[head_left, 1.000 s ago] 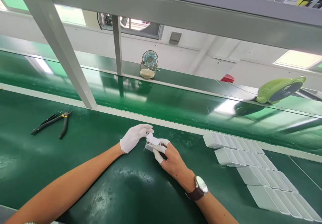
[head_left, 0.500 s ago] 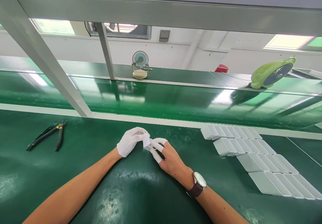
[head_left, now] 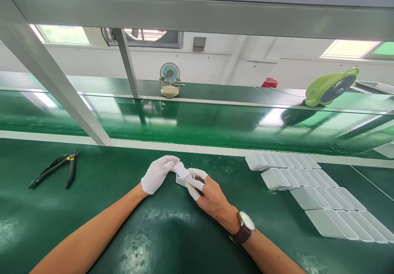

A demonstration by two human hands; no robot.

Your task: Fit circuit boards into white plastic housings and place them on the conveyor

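My left hand (head_left: 157, 174), in a white glove, is closed with its fingertips pinching one end of a soft-looking white piece (head_left: 181, 170), perhaps a cloth. The piece lies across the top of a small, pale, box-like part (head_left: 180, 180) with a raised rim. White finger covers are on several fingers of my right hand (head_left: 207, 188). Those fingers grip the right side of the small box and press on the white piece. Both hands are just above the green tabletop, and the fingers hide part of the box.
Rows of white trays (head_left: 332, 209) stand on the right of the green table (head_left: 172, 241). Black-handled cutting pliers (head_left: 72, 169) and dark tweezers (head_left: 51, 167) lie at left. Behind the ledge are a small fan (head_left: 170, 74) and a green fan (head_left: 331, 87). A grey post (head_left: 66, 83) rises at left.
The white piece now stretches across the box top toward my right fingers, where it stood bunched at the left end before. More of the box's rim shows. Both hands stay nearly in place.
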